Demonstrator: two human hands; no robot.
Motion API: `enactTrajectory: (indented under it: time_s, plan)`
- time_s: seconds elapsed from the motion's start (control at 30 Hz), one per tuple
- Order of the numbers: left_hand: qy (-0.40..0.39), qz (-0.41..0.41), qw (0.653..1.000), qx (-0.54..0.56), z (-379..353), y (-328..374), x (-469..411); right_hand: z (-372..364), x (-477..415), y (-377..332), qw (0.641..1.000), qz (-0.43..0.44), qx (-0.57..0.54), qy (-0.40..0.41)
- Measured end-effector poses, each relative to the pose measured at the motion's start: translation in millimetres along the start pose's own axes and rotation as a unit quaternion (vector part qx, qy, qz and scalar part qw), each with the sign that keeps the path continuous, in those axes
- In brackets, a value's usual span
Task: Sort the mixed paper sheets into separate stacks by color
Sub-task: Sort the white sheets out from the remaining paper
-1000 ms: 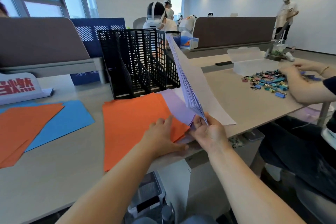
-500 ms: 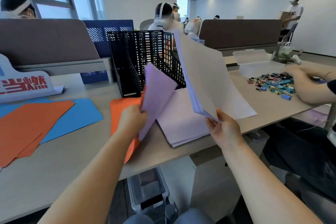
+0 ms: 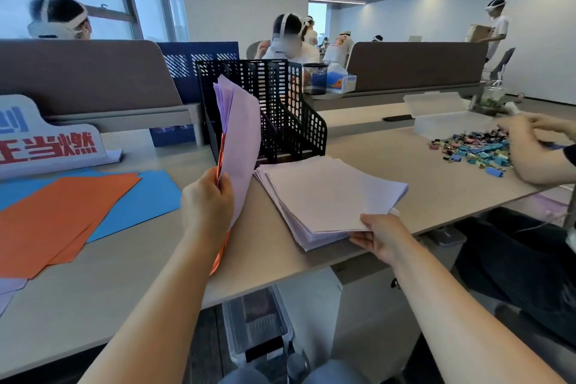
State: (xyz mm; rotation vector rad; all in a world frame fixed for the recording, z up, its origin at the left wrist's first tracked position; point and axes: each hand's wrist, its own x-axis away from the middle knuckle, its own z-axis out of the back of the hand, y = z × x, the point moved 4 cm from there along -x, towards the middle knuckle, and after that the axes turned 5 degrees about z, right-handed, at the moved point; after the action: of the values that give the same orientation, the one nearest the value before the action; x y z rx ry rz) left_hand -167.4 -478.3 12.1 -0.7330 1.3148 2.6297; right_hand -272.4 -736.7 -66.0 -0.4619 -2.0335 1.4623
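Observation:
My left hand [image 3: 208, 208] grips a small bundle of lavender sheets [image 3: 240, 140] held upright, with orange sheets behind them showing only as an edge. My right hand [image 3: 378, 235] holds the near corner of a thick lavender stack [image 3: 330, 196] that lies flat on the desk. To the left lie loose orange sheets [image 3: 59, 215] on top of blue sheets [image 3: 146, 199]. A lavender corner [image 3: 9, 285] shows at the far left edge.
A black mesh file rack [image 3: 280, 115] stands just behind the papers. A white sign with red characters [image 3: 46, 140] sits at back left. At right, another person's arms work over a pile of binder clips [image 3: 473, 150] beside a clear plastic box [image 3: 448, 121].
My right hand has laid the lavender stack down flat on the desk. My left hand has lifted the lavender and orange sheets up off the desk and holds them upright.

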Motion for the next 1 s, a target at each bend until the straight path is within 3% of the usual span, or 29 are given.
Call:
enactTrajectory:
  time_s: [0.17,0.33,0.5,0.57,0.83,1.0]
  plan:
    - [-0.016,-0.062,0.996,-0.065,-5.0,14.3,7.1,-11.1,-6.7,-3.0,1.0,-0.014,-0.001,0.003]
    - [-0.087,-0.106,0.983,-0.12,-21.2,30.4,18.3,-10.6,-10.5,-2.6,0.998,-0.043,0.048,0.017]
    - [-0.281,-0.175,0.896,-0.297,-70.7,29.4,50.8,-6.9,-3.8,-3.2,0.998,-0.041,0.032,0.036]
    - [-0.32,-0.178,0.87,-0.33,-82.4,24.2,57.6,-5.1,0.6,-0.2,0.997,-0.047,0.063,0.028]
    - [-0.391,-0.167,0.854,-0.301,-79.9,12.6,66.2,-0.2,29.7,9.7,0.995,-0.062,0.073,0.0]
    - [-0.361,-0.129,0.891,-0.242,-50.4,-10.9,58.2,-39.9,46.1,-0.4,0.998,-0.006,0.023,-0.061]
